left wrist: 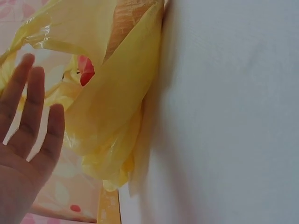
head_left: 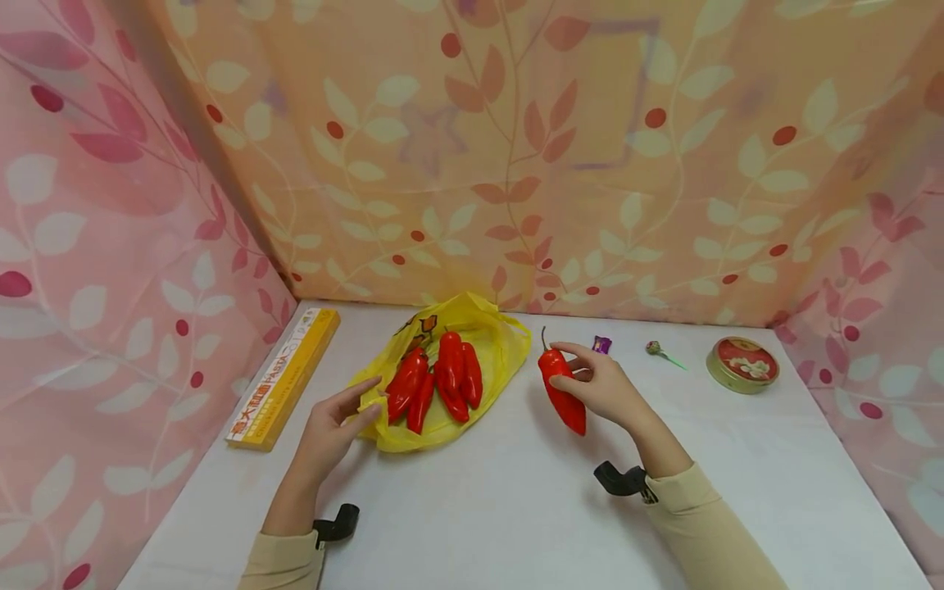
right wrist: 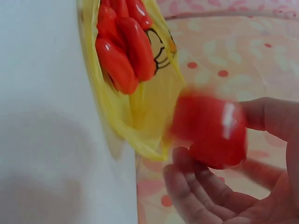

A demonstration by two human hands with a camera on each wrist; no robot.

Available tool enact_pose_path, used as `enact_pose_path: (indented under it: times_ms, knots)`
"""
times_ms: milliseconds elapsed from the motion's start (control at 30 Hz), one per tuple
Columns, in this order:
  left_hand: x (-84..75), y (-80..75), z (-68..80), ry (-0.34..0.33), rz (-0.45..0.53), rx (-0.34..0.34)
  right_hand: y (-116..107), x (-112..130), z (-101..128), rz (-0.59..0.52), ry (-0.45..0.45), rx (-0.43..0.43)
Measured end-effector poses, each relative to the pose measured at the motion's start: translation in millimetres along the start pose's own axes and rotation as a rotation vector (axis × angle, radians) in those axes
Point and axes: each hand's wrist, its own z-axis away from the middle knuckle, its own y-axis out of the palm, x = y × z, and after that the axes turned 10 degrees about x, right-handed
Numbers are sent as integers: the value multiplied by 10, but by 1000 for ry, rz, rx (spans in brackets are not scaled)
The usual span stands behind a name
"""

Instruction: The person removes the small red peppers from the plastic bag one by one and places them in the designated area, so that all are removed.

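In the head view my right hand (head_left: 601,385) pinches a glossy red pepper (head_left: 564,393) between thumb and fingers, off the table, with its thin stem up and its tip down. The right wrist view shows this pepper (right wrist: 210,128) blurred and large. My left hand (head_left: 332,426) is at the left front rim of a yellow plastic bag (head_left: 497,336). Its thumb and forefinger stand apart, with a bit of the bag between them. Straight fingers (left wrist: 35,107) show beside the bag in the left wrist view. Several more red peppers (head_left: 451,369) lie in the bag's mouth.
A yellow and white pasta box (head_left: 283,381) lies at the left. Towards the back right are a purple-wrapped sweet (head_left: 601,344), a lollipop (head_left: 655,349) with a green stick and a round tin (head_left: 743,365). Patterned cloth walls (head_left: 472,164) enclose the white table (head_left: 472,524).
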Motion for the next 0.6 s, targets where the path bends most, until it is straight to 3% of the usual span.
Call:
enact_pose_path:
  times_ms: [267,600]
  knots:
    - [27,6,2,9,39,10,-226,-165,293,64,-8,-48]
    - [1,2,19,57,52,-58,-545,-465,640,132,56,-127]
